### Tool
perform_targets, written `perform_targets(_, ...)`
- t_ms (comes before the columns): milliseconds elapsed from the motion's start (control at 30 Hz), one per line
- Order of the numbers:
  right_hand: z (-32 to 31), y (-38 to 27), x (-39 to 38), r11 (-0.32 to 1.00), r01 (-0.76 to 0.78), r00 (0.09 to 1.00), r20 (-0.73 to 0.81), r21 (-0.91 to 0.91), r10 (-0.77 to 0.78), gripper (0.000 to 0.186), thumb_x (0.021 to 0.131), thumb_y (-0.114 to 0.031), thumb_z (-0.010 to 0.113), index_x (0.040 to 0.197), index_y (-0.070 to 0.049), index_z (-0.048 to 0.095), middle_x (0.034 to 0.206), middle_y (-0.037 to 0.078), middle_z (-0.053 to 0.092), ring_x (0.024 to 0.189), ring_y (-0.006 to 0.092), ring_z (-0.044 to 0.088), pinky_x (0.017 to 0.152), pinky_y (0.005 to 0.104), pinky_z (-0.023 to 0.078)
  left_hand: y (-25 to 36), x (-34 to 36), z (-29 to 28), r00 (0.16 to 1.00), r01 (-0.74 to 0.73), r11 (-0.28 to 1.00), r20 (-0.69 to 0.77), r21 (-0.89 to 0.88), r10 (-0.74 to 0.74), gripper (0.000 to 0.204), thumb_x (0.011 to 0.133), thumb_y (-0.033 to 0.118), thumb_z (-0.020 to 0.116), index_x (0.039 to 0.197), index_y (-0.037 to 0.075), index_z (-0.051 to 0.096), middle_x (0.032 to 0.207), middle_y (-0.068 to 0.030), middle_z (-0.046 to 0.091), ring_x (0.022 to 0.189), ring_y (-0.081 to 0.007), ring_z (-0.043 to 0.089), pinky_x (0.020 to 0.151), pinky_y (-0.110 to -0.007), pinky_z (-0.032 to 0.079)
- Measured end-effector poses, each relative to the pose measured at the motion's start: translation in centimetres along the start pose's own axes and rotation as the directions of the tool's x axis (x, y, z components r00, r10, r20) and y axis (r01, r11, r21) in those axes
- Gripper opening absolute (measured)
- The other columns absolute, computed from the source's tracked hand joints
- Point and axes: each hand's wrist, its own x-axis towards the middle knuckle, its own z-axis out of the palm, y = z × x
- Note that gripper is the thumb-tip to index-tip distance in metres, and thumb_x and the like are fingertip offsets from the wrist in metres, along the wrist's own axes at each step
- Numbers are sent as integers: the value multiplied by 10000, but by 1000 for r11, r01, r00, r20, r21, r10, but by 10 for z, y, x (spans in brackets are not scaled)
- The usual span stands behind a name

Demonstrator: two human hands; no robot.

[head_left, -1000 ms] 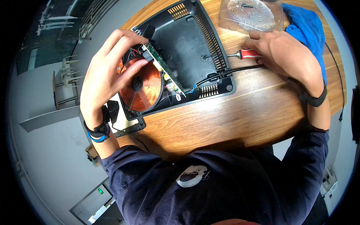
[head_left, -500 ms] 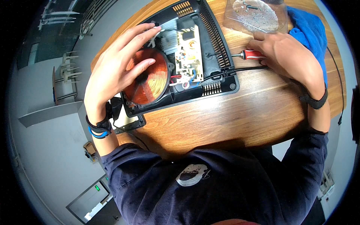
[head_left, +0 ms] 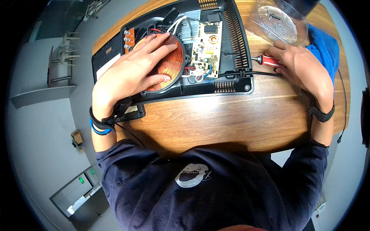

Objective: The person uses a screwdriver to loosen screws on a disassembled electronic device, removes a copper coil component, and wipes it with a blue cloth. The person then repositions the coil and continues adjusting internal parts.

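On the brown wood-grain table, toward the far side, wide black plastic housing sits open, vented R wall. Inside, L part: round flat coil of orange copper wire. R of coil: cream rectangular circuit board, component side up, black, blue & copper-coloured parts. Silver finned metal heatsink btwn the two, toward far wall. Thin white wires loop up by coil's far edge.

Left hand palm down over coil, fingers spread, thumb apart: wide, nothing pinched. Fingertips look rested on windings; pressure can't tell. Right hand narrow, fingers round red-and-white-handled screwdriver, metal shaft pointing L; tip just beside vented wall, contact unclear.

Nearby: clear plastic container w/ small dark metal screws beyond R hand; rumpled blue cloth on far R; black power cable leaves housing's R side, runs toward R hand.

Handling, imo: keep L hand flat & light, steady coil by its rim rather than windings. Leave slack in white wires, no snagging on heatsink fins. Board prob. best moved by its edges. Keep driver tip off components, hold handle loosely while idle. Small screws best kept in container, away from cloth folds.
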Motion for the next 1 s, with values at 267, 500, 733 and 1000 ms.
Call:
perform_targets(267, -9, 1, 2, 1000, 17, 998, 65, 24, -18, 467, 941, -15, 838, 1394, -22, 727, 1292, 172, 744, 1154, 450, 768, 947, 532, 635, -3, -2, 10, 1000, -6, 999, -26, 51, 7, 846, 1023, 347, 856, 1762, 131, 505, 1885, -187, 398, 1737, -432, 379, 1410, -550, 378)
perform_targets(500, -9, 4, 4, 998, 17, 998, 57, 68, -20, 298, 1018, -126, 824, 1288, -27, 746, 1230, 198, 772, 1130, 464, 770, 959, 532, 638, -3, -2, 11, 999, -7, 1000, -44, 27, 8, 860, 1018, 343, 863, 1770, 133, 501, 1880, -194, 405, 1738, -439, 375, 1410, -548, 377)
perform_targets(733, -10, 6, 3, 997, 17, 997, 67, 76, -23, 337, 1010, -98, 810, 1331, -20, 743, 1236, 181, 768, 1134, 454, 768, 937, 534, 634, -7, -3, 13, 999, -19, 999, -43, 32, 21, 858, 1013, 335, 867, 1762, 117, 509, 1883, -197, 400, 1741, -453, 364, 1426, -560, 345)
perform_targets(1000, -5, 7, 1, 997, 4, 998, 69, 73, -9, 448, 943, -17, 842, 1380, -26, 740, 1267, 162, 757, 1166, 440, 767, 939, 530, 634, -7, -2, 14, 999, -21, 999, -40, 34, 22, 867, 1012, 345, 856, 1770, 121, 499, 1893, -189, 387, 1748, -449, 351, 1439, -564, 323)
